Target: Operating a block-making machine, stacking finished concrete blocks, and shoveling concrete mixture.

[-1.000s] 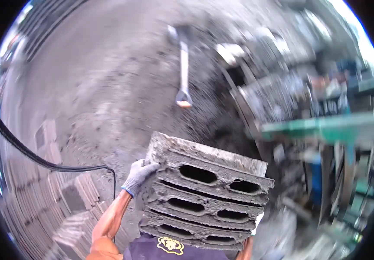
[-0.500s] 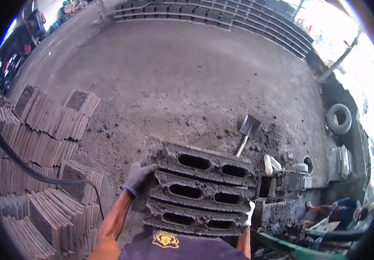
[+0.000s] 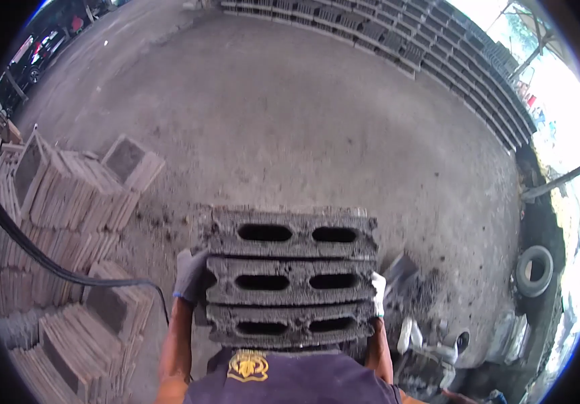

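Note:
Three grey hollow concrete blocks (image 3: pixel 290 259) stand close together in a row in front of my chest, each with two oblong holes facing up. My left hand (image 3: pixel 190 273), in a grey glove, grips the load at its left side. On the opposite side my right hand (image 3: pixel 378 295), in a white glove, holds it too. The fingertips of both hands are hidden beneath or behind the load, and so is whatever supports the blocks from below.
Stacks of wooden boards (image 3: pixel 81 188) stand at the left, with a black cable (image 3: pixel 48 262) curving past them. A shovel (image 3: pixel 401 273) lies at right, near a tire (image 3: pixel 534 271) by the wall. Racks of blocks (image 3: pixel 344 30) line the far side of the concrete floor (image 3: pixel 270 114).
My view has turned right, and the load now sits squarer and further left in it. The shovel and machine parts have shifted lower in view. Both hands keep their hold.

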